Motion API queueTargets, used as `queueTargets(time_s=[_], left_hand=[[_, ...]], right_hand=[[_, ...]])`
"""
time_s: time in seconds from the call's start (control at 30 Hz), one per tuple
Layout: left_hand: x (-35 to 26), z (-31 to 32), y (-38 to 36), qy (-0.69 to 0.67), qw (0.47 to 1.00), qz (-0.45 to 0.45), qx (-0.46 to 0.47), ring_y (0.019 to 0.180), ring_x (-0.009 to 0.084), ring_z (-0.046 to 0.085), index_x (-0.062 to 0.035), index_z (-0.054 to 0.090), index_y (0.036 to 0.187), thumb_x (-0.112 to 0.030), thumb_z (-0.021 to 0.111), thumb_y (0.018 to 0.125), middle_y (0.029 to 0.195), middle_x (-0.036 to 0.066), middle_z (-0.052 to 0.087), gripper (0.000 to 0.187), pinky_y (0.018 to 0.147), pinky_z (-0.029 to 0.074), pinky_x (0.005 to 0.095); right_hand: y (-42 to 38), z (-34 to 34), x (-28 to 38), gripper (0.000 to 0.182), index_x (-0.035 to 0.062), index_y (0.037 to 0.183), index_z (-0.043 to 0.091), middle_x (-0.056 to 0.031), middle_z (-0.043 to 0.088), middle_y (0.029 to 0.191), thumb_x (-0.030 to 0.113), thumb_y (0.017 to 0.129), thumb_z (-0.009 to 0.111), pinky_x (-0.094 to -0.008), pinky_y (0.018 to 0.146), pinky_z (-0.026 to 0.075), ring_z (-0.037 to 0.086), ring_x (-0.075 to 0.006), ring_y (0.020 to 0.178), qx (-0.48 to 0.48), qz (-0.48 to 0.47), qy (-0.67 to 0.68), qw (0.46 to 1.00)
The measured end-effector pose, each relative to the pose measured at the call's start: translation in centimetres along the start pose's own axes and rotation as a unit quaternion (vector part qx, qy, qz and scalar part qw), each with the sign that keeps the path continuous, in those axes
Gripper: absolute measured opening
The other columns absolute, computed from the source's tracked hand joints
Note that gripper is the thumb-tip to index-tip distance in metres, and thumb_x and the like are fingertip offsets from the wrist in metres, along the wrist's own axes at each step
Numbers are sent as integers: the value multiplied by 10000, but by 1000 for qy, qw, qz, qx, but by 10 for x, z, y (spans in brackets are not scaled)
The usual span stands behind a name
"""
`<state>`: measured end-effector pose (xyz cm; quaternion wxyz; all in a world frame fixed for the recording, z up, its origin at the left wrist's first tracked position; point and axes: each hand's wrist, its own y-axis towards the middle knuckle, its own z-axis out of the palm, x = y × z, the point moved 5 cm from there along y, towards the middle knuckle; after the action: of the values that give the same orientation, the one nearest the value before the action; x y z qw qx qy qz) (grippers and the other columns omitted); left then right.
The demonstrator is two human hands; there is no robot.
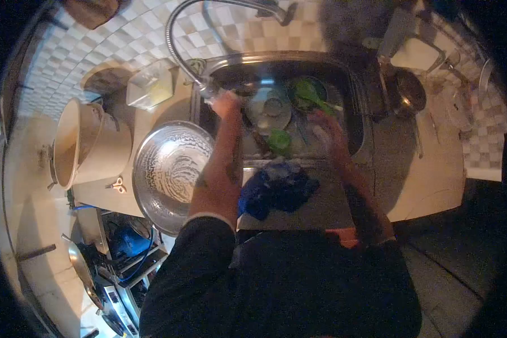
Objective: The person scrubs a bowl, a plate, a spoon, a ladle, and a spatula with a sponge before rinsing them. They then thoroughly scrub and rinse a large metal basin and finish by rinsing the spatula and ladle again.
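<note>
My left hand (pixel 226 103) is closed around the head of the flexible metal faucet (pixel 207 89) at the sink's left side. Over the right part of the sink (pixel 357 129) is my right hand (pixel 328 130), blurred, beside the handle of a green utensil (pixel 311 93); whether it touches the handle is unclear. Between the hands, a pale plate or lid (pixel 269 111) lies in the basin, with a green item (pixel 279 141) just below it. A wet blue cloth (pixel 276 188) is bunched at the sink's front edge.
A large metal bowl with suds (pixel 174 169) stands left of the sink, near orange-handled scissors (pixel 117 185) and a big pale bucket (pixel 96 143). Behind them is a clear container (pixel 150 85). A dark pan (pixel 408 93) is at the right.
</note>
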<state>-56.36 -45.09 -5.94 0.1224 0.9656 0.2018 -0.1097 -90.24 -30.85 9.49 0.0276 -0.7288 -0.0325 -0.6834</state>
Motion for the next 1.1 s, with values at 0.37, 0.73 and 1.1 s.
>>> queueTargets(time_s=[0.37,0.73,1.1], left_hand=[[-39,-14,33,-55,980,188,39,1082,317,587,-152,635,1121,-176,547,846,1164,130,616,289,887,482,469],[-9,30,18,138,975,154,81,1194,318,519,-39,550,1232,-156,483,876,1287,167,547,381,1006,335,622],[-3,-8,-51,-292,944,-153,6,1170,325,515,11,496,1288,-312,491,948,1291,206,520,468,998,371,470]], right_hand=[[-136,-129,-43,122,36,955,614,-65,623,966,104,917,520,-304,865,442,568,-159,940,-194,66,-8,979],[-167,-155,-53,152,40,952,621,-59,618,913,142,943,507,-325,842,440,554,-167,887,-268,70,-19,961],[-110,-128,-17,167,42,959,621,-70,649,949,157,947,501,-345,875,454,591,-176,907,-151,39,-13,988]])
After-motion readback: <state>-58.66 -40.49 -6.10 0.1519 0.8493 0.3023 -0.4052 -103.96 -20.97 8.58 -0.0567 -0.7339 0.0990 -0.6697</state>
